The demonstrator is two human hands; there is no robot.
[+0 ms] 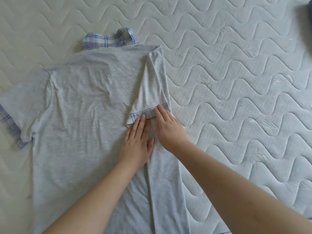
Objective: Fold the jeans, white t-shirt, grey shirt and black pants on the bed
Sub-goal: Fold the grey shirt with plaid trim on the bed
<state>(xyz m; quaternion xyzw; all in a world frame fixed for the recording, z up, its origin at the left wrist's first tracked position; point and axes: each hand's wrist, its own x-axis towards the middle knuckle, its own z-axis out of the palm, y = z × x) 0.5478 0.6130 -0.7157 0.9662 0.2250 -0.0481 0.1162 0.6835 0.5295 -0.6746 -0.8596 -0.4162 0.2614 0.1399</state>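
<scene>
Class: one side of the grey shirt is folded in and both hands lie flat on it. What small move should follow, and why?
Probably reach the left hand to the far sleeve and fold that side in: the grey shirt is folded only on the right, where the right hand rests.

This is a bedroom in a home. A bare mattress (236,73) fills nearly the whole view, its pale cover stitched in wavy quilted lines, with no sheet over it. A grey shirt (81,102) with a blue-and-white plaid collar (108,39) and plaid sleeve trim lies spread flat on it, the kind of everyday laundry sorted on a bed. A dark item shows at the top right corner, too cropped to tell.
</scene>
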